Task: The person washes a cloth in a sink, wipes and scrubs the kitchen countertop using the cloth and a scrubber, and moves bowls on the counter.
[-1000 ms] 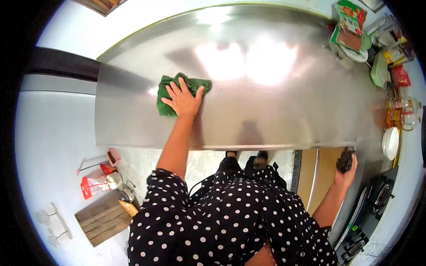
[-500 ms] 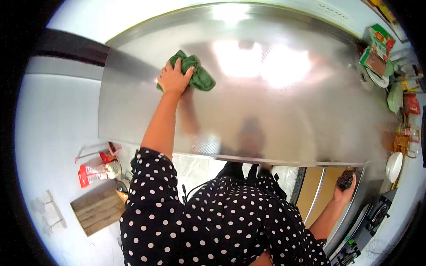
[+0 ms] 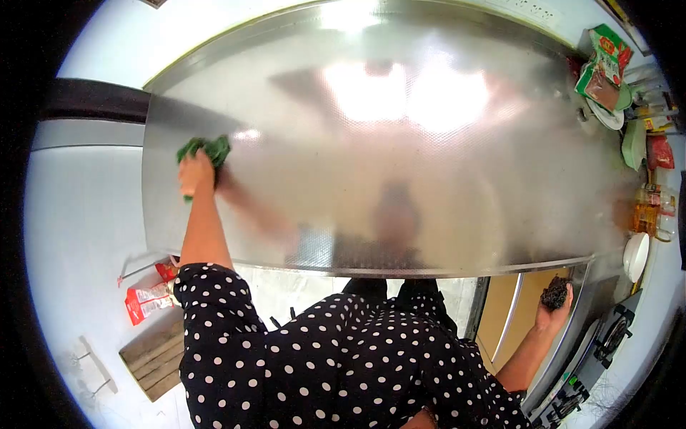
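Observation:
On the left part of a shiny metal countertop (image 3: 321, 193), my left hand (image 3: 196, 174) is closed on a bunched green cloth (image 3: 214, 151). The cloth shows above the fingers and a little at their left side. My right hand (image 3: 555, 312) is at the lower right, past the counter's front edge, with its fingers around a dark scouring pad (image 3: 554, 293). That pad is off the countertop, above an open-looking tan space.
At the right stand a green and red packet (image 3: 606, 64), a green container (image 3: 633, 144), oil bottles (image 3: 647, 212), a white bowl (image 3: 636, 257) and a gas stove (image 3: 607, 339). A wooden crate (image 3: 156, 357) and a red-white packet (image 3: 148, 302) are at the lower left.
My left hand has moved left and down across the countertop with the green cloth, which is now more bunched. My right hand still holds the dark pad in about the same place.

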A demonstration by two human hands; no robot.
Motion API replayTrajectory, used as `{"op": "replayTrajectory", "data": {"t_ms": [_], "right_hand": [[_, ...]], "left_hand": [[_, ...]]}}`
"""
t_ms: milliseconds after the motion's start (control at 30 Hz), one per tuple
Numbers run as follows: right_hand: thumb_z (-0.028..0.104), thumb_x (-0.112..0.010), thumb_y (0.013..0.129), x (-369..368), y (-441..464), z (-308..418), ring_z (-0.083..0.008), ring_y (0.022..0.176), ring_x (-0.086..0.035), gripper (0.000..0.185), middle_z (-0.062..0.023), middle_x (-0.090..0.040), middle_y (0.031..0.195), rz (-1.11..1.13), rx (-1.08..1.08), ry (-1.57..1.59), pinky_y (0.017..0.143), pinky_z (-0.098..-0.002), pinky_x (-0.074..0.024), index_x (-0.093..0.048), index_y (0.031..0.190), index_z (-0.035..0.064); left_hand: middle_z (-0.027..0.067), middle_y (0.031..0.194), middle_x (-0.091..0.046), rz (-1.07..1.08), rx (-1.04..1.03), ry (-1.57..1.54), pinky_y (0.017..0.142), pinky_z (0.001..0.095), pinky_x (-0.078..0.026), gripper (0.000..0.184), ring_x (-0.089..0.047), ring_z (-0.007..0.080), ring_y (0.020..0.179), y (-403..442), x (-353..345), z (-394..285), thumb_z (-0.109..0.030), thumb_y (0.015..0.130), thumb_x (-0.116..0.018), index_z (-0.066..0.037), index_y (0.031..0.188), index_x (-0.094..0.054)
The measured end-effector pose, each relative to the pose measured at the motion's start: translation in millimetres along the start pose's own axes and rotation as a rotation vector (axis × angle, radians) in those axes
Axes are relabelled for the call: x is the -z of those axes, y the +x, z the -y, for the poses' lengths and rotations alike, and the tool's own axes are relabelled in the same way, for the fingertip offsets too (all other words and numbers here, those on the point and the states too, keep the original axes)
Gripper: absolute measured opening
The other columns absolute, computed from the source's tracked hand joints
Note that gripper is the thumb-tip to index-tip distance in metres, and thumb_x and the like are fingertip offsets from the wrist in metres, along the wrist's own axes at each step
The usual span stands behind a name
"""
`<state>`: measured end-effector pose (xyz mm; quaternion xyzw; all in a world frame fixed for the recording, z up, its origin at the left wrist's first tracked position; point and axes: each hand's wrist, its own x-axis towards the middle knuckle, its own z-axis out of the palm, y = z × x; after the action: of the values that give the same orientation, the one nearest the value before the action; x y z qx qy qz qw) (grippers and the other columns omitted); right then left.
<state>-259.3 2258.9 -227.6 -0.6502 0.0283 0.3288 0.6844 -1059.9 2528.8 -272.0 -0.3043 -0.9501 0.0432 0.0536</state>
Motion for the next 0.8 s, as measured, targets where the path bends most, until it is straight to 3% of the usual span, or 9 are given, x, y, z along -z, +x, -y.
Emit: {"op": "replayTrajectory", "data": {"t_ms": [167, 300, 333, 433, 467, 500, 667, 767, 800], "right_hand": [[0.016, -0.067, 0.086, -1.2, 7.5, 5.5, -0.0212, 0.091, -0.060, 0.032, -0.0053, -0.061, 0.105, 0.049, -0.015, 0.021, 0.073, -0.0365, -0.0511, -0.054, 0.115, 0.0099], [0.017, -0.067, 0.086, 0.6, 6.8, 21.4, -0.0218, 0.090, -0.060, 0.031, -0.0071, -0.061, 0.103, 0.230, 0.029, 0.035, 0.073, -0.0356, -0.0520, -0.053, 0.114, 0.0093], [0.017, -0.065, 0.087, -0.1, 1.5, 24.1, -0.0215, 0.088, -0.062, 0.025, -0.0064, -0.063, 0.099, 0.169, 0.044, 0.028, 0.072, -0.0346, -0.0522, -0.056, 0.109, 0.0096], [0.017, -0.064, 0.089, 11.8, 0.2, 27.4, -0.0212, 0.085, -0.063, 0.021, -0.0055, -0.065, 0.096, 0.083, 0.076, 0.019, 0.071, -0.0338, -0.0526, -0.058, 0.107, 0.0097], [0.017, -0.064, 0.089, 18.2, 1.2, 26.2, -0.0213, 0.085, -0.063, 0.023, -0.0054, -0.064, 0.096, 0.042, 0.064, 0.016, 0.072, -0.0340, -0.0528, -0.057, 0.109, 0.0095], [0.017, -0.064, 0.089, 21.1, 2.4, 25.9, -0.0213, 0.085, -0.063, 0.023, -0.0054, -0.064, 0.096, 0.040, 0.064, 0.023, 0.072, -0.0340, -0.0528, -0.057, 0.109, 0.0095], [0.017, -0.063, 0.089, 34.7, 12.0, 25.1, -0.0203, 0.088, -0.062, 0.026, -0.0060, -0.063, 0.100, 0.122, 0.025, 0.024, 0.075, -0.0360, -0.0523, -0.054, 0.112, 0.0083], [0.015, -0.064, 0.088, 27.4, 20.2, 28.4, -0.0230, 0.089, -0.061, 0.033, -0.0083, -0.062, 0.102, 0.170, 0.046, 0.029, 0.073, -0.0372, -0.0530, -0.052, 0.117, 0.0051], [0.015, -0.064, 0.088, 20.0, 17.8, 28.3, -0.0230, 0.089, -0.061, 0.033, -0.0083, -0.062, 0.102, 0.173, 0.030, 0.033, 0.073, -0.0372, -0.0530, -0.052, 0.117, 0.0051]], "left_hand": [[-0.0015, 0.152, -0.032, 0.027, -0.388, -0.114, 0.104, 0.0553, -0.029, 0.067, -0.033, 0.0267, 0.137, -54.5, 47.3, -155.6, -0.064, 0.087, -0.035, -0.029, 0.144, -0.039], [0.0043, 0.149, -0.037, -0.050, -0.740, -0.093, 0.099, 0.0575, -0.037, 0.078, -0.038, 0.0285, 0.134, -133.0, 78.1, -291.0, -0.077, 0.080, -0.037, -0.029, 0.141, -0.042], [0.0064, 0.142, -0.046, -0.175, -0.866, -0.123, 0.095, 0.0552, -0.041, 0.071, -0.045, 0.0279, 0.128, -160.4, 79.3, -317.3, -0.069, 0.082, -0.043, -0.026, 0.139, -0.045], [0.0094, 0.123, -0.059, 0.299, -1.063, -0.372, 0.095, 0.0443, -0.040, 0.045, -0.055, 0.0279, 0.114, -240.5, 111.5, -399.5, -0.040, 0.079, -0.058, -0.016, 0.116, -0.065], [0.0086, 0.122, -0.059, 0.140, -1.196, -0.476, 0.096, 0.0435, -0.040, 0.042, -0.054, 0.0273, 0.113, -266.1, 82.3, -422.5, -0.038, 0.078, -0.059, -0.016, 0.114, -0.066], [0.0078, 0.121, -0.060, -0.027, -1.325, -0.572, 0.096, 0.0427, -0.040, 0.040, -0.053, 0.0266, 0.113, -296.3, 80.2, -422.3, -0.035, 0.078, -0.059, -0.016, 0.113, -0.067], [-0.0023, 0.115, -0.064, 0.101, -1.532, -0.504, 0.087, 0.0426, -0.046, 0.035, -0.057, 0.0241, 0.106, -357.9, 111.3, -380.8, -0.027, 0.074, -0.059, -0.019, 0.106, -0.070], [0.0071, 0.104, -0.067, 0.403, -1.324, -0.838, 0.085, 0.0396, -0.049, 0.031, -0.059, 0.0278, 0.100, -319.6, 110.6, -324.5, -0.023, 0.072, -0.057, -0.015, 0.099, -0.070], [0.0105, 0.104, -0.065, 0.610, -1.262, -0.956, 0.084, 0.0393, -0.049, 0.032, -0.059, 0.0248, 0.099, -296.2, 109.1, -291.1, -0.026, 0.082, -0.056, -0.008, 0.106, -0.066]]}}
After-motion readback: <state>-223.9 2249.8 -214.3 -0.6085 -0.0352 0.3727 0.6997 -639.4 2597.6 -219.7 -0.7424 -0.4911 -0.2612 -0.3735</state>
